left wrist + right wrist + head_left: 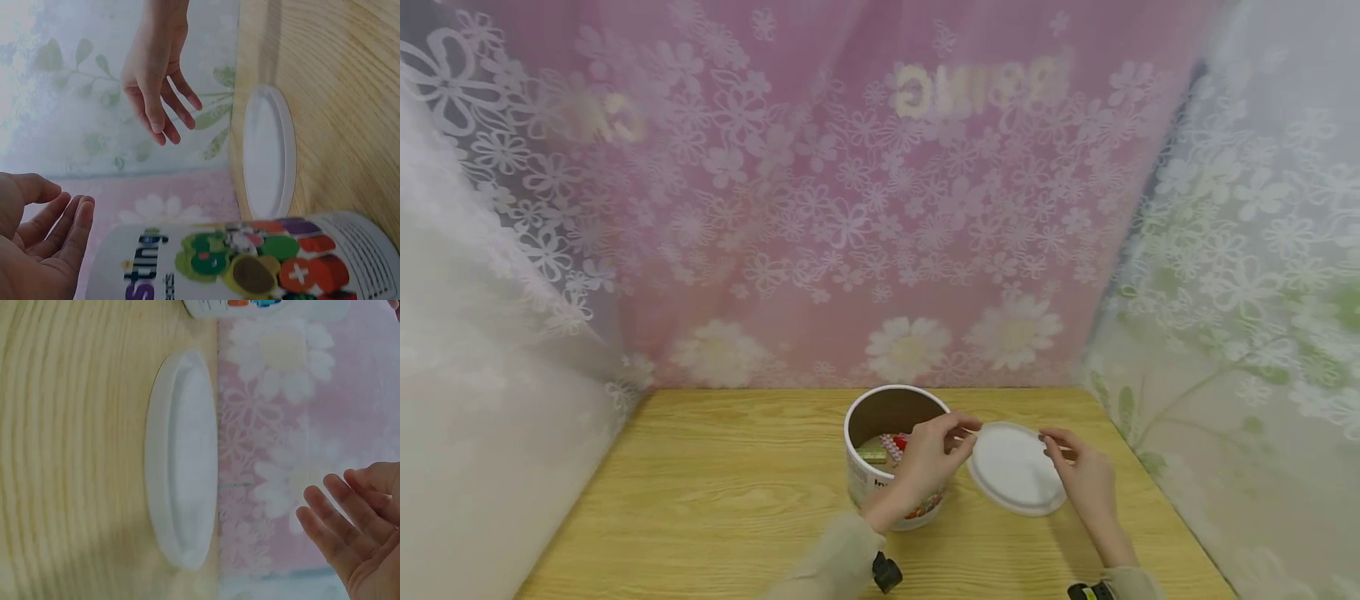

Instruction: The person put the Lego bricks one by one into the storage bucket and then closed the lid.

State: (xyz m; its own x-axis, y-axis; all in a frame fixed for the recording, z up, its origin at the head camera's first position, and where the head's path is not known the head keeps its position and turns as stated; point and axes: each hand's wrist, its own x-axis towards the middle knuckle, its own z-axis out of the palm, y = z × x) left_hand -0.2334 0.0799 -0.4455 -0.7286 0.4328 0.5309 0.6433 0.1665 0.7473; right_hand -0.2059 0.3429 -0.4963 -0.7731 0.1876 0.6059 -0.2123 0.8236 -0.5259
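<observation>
A round white lid (1017,468) lies flat on the table, to the right of a white tub (859,475) with a printed label. The tub stands upright without a cover; a red and pink patterned piece (892,448) and a yellow-green piece (872,457) show inside. My left hand (927,457) is over the tub's right rim, fingers loosely bent and holding nothing. Above the lid's right side is my right hand (1086,479), also holding nothing. In the right wrist view, a gap separates the right fingers (340,519) from the lid (190,462).
The wood-grain table (722,492) ends at a pink flowered curtain (820,250) behind. Pale sheer curtains hang along the left (497,375) and the right (1240,350). Dark wrist devices (886,573) sit at both sleeves.
</observation>
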